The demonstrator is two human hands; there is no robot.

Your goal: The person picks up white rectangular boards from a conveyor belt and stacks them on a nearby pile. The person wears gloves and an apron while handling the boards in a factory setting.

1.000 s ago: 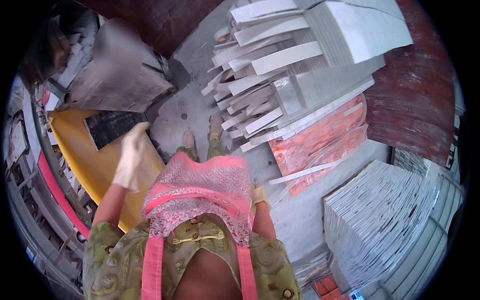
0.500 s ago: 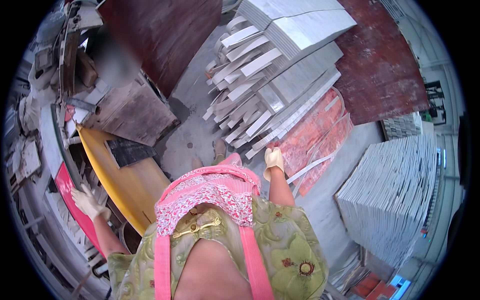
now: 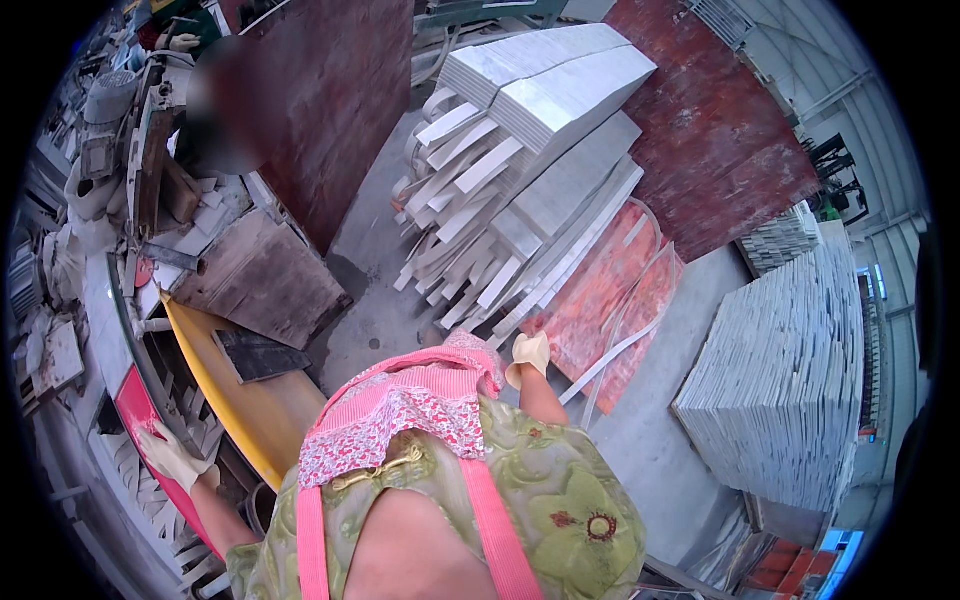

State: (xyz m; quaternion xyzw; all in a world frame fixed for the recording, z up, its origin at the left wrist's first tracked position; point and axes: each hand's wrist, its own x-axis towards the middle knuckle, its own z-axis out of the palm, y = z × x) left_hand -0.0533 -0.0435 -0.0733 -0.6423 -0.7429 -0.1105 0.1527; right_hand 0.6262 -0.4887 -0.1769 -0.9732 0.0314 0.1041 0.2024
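My left hand (image 3: 176,456), in a pale cream glove, lies with its fingers stretched over the edge of a bright pink-red panel (image 3: 136,400) at the left. Whether it presses on the panel or only hovers above it is hard to tell. My right hand (image 3: 530,355), also gloved, hangs beside my pink apron (image 3: 400,385) with its fingers curled in, and nothing shows in it. Nearest to that hand are a mottled red slab (image 3: 585,325) on the floor and a pale strip (image 3: 625,345) lying across it.
A stack of white stone slabs and strips (image 3: 500,190) stands ahead. Tall reddish-brown boards (image 3: 335,110) rise behind. To the right stands a large block of thin slabs (image 3: 775,370). A curved yellow sheet (image 3: 235,385) and a wooden crate (image 3: 265,270) are at the left.
The view has shifted and turned slightly, showing more of the far left background, where another person's gloved hand appears. My right hand has come closer to my body. My left hand stays at the pink-red panel.
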